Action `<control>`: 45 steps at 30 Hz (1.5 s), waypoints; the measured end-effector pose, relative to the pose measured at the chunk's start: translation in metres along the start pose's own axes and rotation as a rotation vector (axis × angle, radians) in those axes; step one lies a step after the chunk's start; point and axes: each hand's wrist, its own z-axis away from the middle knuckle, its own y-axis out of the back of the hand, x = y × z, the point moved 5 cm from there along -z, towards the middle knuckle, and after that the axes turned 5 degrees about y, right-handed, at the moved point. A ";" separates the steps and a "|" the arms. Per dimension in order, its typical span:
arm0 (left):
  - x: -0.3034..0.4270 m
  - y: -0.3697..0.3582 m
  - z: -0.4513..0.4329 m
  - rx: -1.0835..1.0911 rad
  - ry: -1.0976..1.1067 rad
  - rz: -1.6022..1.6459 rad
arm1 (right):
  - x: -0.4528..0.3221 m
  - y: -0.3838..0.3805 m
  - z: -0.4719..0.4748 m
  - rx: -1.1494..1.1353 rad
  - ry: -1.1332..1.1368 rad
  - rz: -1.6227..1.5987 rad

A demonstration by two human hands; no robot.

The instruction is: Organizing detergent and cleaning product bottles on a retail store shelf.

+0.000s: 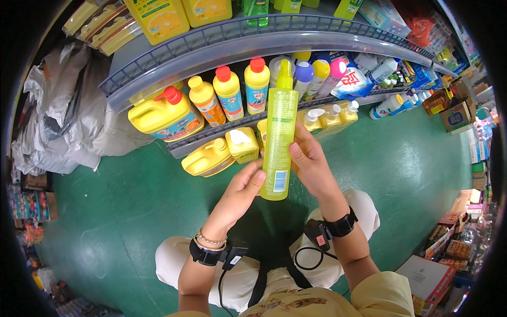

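Note:
A tall lime-green spray bottle (280,142) with a green cap is held up in front of the shelves, its printed back with a barcode towards me. My left hand (246,181) grips its lower left side, thumb at the edge. On the right side, higher up, my right hand (309,154) holds it with the thumb against the edge; the other fingers are partly behind it. Beyond the bottle, a yellow bottle with a red cap (257,85) stands on the lower shelf, near several capped spray cans (320,77). Yellow jugs (210,158) sit on the floor below.
The upper shelf's wire rail (222,33) curves across above my hands. White sacks (75,115) are heaped at the left. Green floor (380,158) spreads around my knees (360,208). Cartons and goods line the right, including a white and red box (425,277). Cables hang from both wrist straps.

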 end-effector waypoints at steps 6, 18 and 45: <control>0.003 -0.001 -0.003 -0.001 -0.072 -0.044 | 0.005 0.002 -0.002 -0.051 0.030 0.025; 0.008 -0.007 -0.007 -0.100 -0.141 0.163 | 0.002 0.004 -0.007 -0.045 0.098 -0.051; 0.012 -0.004 -0.006 -0.056 -0.149 0.134 | 0.009 0.001 -0.011 -0.058 0.066 -0.086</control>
